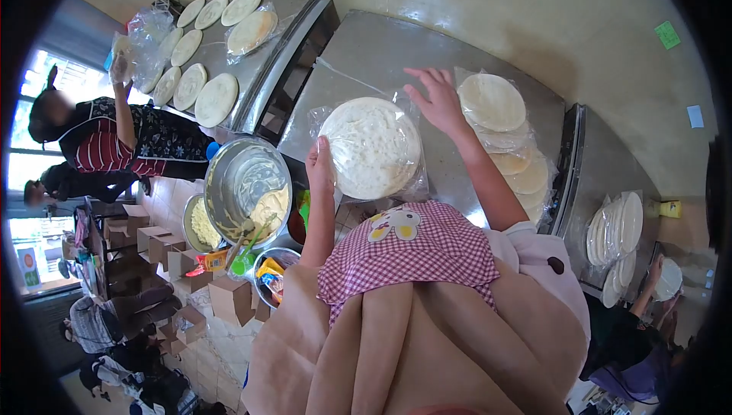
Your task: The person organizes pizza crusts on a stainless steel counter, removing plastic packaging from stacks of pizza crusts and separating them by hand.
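Observation:
A round, pale pizza base (370, 148) in a clear plastic bag is in front of me, over the steel worktop (374, 53). My left hand (321, 165) grips its left edge, with the thumb on top of the plastic and the other fingers mostly hidden. My right hand (440, 101) is raised beyond the upper right of the base, fingers spread and nothing in them. Just to the right of that hand lies a pile of bagged pizza bases (493, 102), overlapping down toward my forearm.
A large metal bowl (216, 221) of creamy mixture stands at left, beside a bowl of pale shreds (200, 224). Bare rounds (216, 100) cover another worktop, where a person (107, 133) handles plastic. More bagged bases (614, 228) and another person (621, 339) are at right.

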Demonstrator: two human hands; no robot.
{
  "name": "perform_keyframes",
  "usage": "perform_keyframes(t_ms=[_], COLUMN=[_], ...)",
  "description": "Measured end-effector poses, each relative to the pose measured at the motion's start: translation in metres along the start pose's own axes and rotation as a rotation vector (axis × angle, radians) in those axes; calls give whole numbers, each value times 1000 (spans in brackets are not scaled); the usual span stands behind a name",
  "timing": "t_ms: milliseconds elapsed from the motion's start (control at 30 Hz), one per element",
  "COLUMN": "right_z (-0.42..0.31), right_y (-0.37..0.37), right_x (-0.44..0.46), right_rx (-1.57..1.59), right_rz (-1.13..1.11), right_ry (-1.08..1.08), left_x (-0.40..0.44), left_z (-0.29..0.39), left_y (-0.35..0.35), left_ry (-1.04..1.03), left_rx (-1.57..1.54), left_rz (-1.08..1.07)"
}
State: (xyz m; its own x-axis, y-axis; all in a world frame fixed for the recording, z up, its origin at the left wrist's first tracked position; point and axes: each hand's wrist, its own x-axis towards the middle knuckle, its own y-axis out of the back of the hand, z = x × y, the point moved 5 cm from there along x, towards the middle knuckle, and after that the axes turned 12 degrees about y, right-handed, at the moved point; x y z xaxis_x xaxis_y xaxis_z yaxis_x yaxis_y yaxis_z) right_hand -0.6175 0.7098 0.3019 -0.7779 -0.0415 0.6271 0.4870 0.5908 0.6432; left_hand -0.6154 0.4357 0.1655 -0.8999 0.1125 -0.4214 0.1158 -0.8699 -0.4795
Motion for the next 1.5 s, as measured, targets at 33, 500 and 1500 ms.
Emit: perform_keyframes(t_ms=[33, 500, 1500], right_z=[4, 42, 59], right_y=[-10, -13, 28], right_x=[-2, -21, -143], right_rx=[-6, 723, 487], right_rz=[-67, 254, 105], right_ry=[-3, -355, -731], left_x=[-1, -6, 6], left_z=[1, -10, -28], left_y=[-1, 0, -76], left_ry=[1, 89, -40], left_rx=[-5, -100, 169], left_rz=[-4, 102, -124])
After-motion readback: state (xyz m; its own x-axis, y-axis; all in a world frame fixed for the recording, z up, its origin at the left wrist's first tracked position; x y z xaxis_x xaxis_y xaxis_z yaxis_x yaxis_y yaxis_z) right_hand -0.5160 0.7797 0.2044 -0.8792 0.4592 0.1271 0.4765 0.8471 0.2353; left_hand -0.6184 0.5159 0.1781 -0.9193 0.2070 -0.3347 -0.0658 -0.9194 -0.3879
